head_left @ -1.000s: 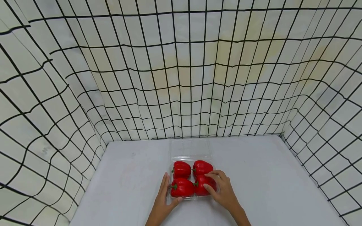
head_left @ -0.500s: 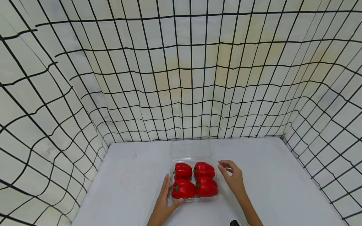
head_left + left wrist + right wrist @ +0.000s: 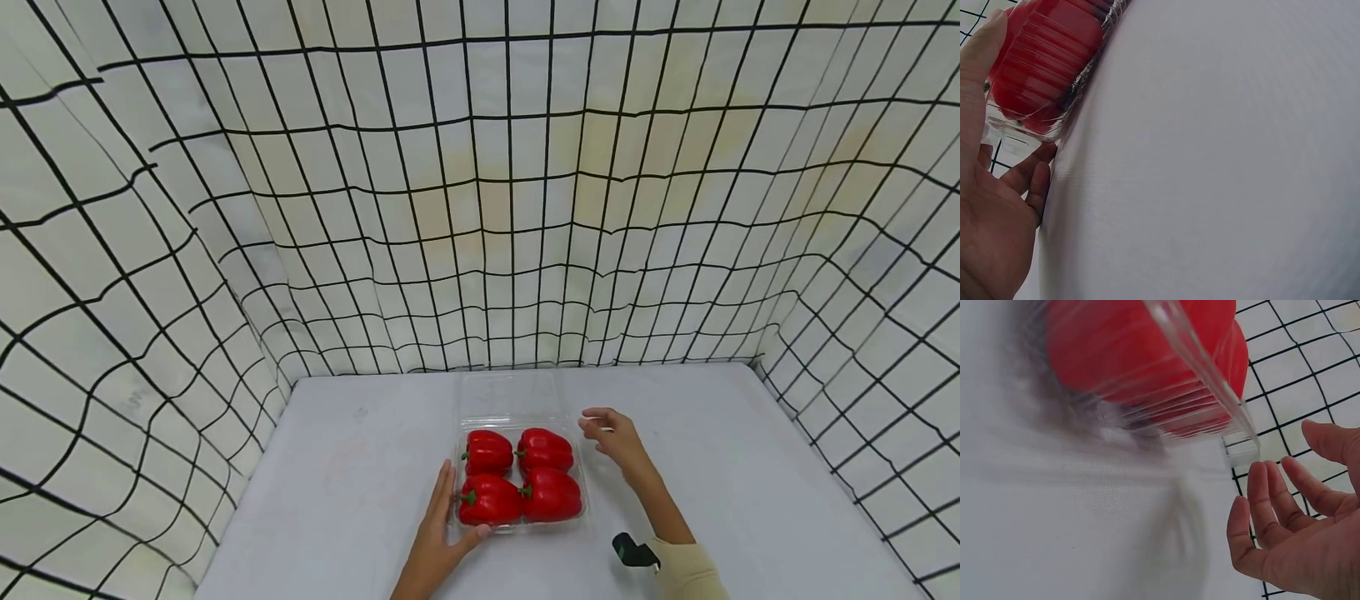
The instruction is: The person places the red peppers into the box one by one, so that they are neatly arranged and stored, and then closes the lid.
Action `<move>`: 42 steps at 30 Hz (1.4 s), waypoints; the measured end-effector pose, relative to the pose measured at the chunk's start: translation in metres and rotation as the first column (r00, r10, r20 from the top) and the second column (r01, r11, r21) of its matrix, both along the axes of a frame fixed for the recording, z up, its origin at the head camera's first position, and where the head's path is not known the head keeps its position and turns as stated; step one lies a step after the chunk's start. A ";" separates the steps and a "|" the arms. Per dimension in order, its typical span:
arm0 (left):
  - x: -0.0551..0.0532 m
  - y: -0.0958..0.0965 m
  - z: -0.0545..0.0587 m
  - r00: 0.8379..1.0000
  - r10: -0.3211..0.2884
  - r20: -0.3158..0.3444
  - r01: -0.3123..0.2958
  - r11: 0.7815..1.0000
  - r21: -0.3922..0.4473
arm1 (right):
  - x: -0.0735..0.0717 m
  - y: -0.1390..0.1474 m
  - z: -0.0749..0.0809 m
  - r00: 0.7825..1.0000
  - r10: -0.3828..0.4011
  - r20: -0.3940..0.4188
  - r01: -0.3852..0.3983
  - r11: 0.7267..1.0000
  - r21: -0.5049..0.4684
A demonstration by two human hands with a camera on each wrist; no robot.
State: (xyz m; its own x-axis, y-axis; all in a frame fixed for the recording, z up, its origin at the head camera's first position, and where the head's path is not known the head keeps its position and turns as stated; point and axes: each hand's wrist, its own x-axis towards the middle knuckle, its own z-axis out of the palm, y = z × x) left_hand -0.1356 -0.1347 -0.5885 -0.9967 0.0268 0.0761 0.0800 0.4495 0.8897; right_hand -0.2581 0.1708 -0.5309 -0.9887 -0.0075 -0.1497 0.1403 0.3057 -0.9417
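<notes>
A clear plastic clamshell box (image 3: 521, 529) lies on the white table with its lid (image 3: 510, 396) folded back, away from me. Several red bell peppers (image 3: 551, 496) with green stems sit inside it. My left hand (image 3: 442, 533) rests against the near left corner, straight fingers along the left side and thumb at the front edge. In the left wrist view that hand (image 3: 997, 219) is beside the clear wall with a red pepper (image 3: 1050, 56) behind it. My right hand (image 3: 617, 437) is to the right of the box, apart from it, holding nothing; its fingers (image 3: 1260, 494) are loosely bent near the rim.
White walls with a black line grid (image 3: 510, 200) enclose the table (image 3: 360, 467) at the back and both sides. A dark wrist camera (image 3: 633, 552) is on the right wrist, next to a beige sleeve (image 3: 686, 571).
My right hand has left the near right pepper and moved right and away from me, out beyond the box. The left hand stays at the box's left corner.
</notes>
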 end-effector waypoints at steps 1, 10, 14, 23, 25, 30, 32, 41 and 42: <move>0.000 0.000 0.000 1.000 -0.003 -0.002 0.003 1.000 0.005 | -0.003 0.000 -0.001 1.000 0.003 0.026 -0.003 1.000 -0.012; 0.005 0.007 -0.004 1.000 0.008 0.028 -0.007 1.000 -0.017 | -0.025 0.001 -0.010 0.986 0.005 0.167 0.010 0.996 -0.088; 0.006 0.010 -0.005 0.999 0.021 0.024 -0.020 0.999 -0.030 | -0.034 -0.001 -0.015 0.976 -0.027 0.214 0.054 0.991 -0.124; 0.003 0.005 -0.007 1.000 0.019 0.014 -0.019 1.000 -0.023 | -0.043 -0.012 -0.015 0.962 -0.028 0.270 0.067 0.988 -0.136; 0.002 0.004 -0.007 1.000 0.018 0.009 -0.018 1.000 -0.018 | -0.043 -0.014 -0.014 0.961 -0.032 0.273 0.074 0.987 -0.144; 0.000 0.002 -0.006 1.000 0.011 0.010 -0.011 1.000 -0.015 | -0.046 -0.014 -0.013 0.962 -0.050 0.269 0.101 0.979 -0.180; -0.001 0.001 -0.005 1.000 0.013 0.014 -0.013 1.000 -0.022 | -0.048 -0.014 -0.014 0.965 -0.054 0.257 0.108 0.974 -0.200; -0.002 0.000 -0.002 1.000 0.022 0.011 -0.022 0.999 -0.026 | -0.043 -0.008 -0.016 0.998 -0.009 0.059 0.022 0.973 -0.232; -0.001 0.001 -0.002 0.999 0.026 0.023 -0.026 0.999 -0.027 | -0.041 -0.006 -0.017 1.000 0.001 0.021 0.003 0.979 -0.202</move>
State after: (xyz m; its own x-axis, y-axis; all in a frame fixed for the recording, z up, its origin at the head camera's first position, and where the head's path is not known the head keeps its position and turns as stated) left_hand -0.1362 -0.1339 -0.5906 -0.9986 0.0025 0.0521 0.0470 0.4748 0.8789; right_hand -0.2986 0.1644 -0.5481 -0.9854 -0.0388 -0.1655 0.1604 0.1096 -0.9809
